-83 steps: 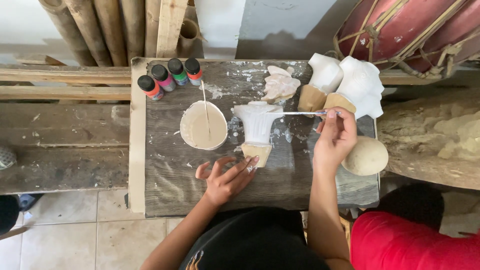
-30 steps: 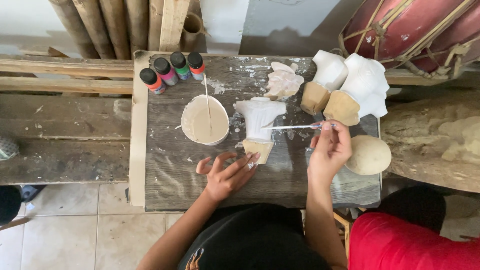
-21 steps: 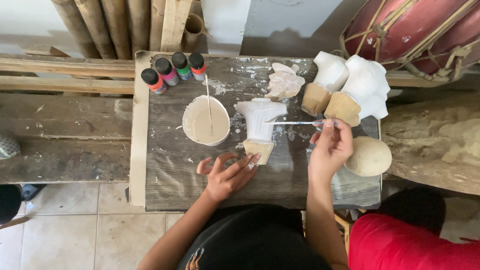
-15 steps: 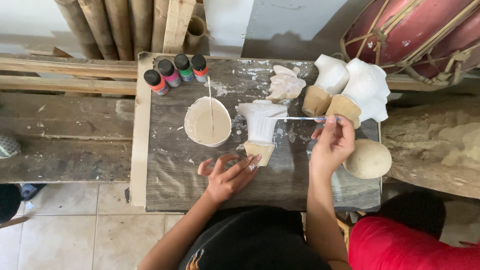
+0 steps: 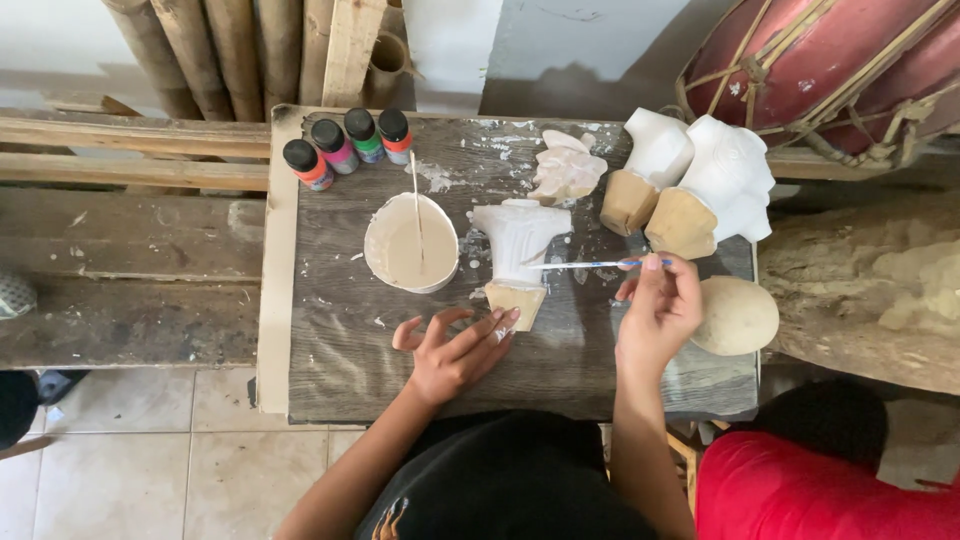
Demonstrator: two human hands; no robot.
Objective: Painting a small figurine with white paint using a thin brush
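Dark wooden tabletop (image 5: 350,370) in front of me, paint-flecked, with a pale plank edge on its left side. Top right, behind the tabletop: a big red drum (image 5: 830,60) with rope lacing. Bamboo poles (image 5: 220,45) lean at top left. Red cloth (image 5: 820,490) at bottom right, can't tell more. On the tabletop's right end, two white-painted carvings with bare wood bases (image 5: 700,185) lie side by side, touching; just below them a bare wooden oval piece (image 5: 735,315) sits at the edge, near my right wrist. Centre-left: a round bowl of off-white paint (image 5: 410,243) with a thin stick (image 5: 416,205) lying across it. Centre: the carving I'm working on (image 5: 518,255), white on top, raw wood at its base, lying with the base toward me. Behind it, a smaller white carved piece (image 5: 566,172). Four small paint bottles with black caps (image 5: 345,148) stand in a row at the back left corner. My left hand (image 5: 455,350) lies on the tabletop, fingers spread and loose, gripping nothing; fingertips touch the carving's wood base. My right hand (image 5: 660,310) has its fingers pinched closed on a thin brush (image 5: 585,265), held roughly level, its tip touching the right side of the carving's white part.
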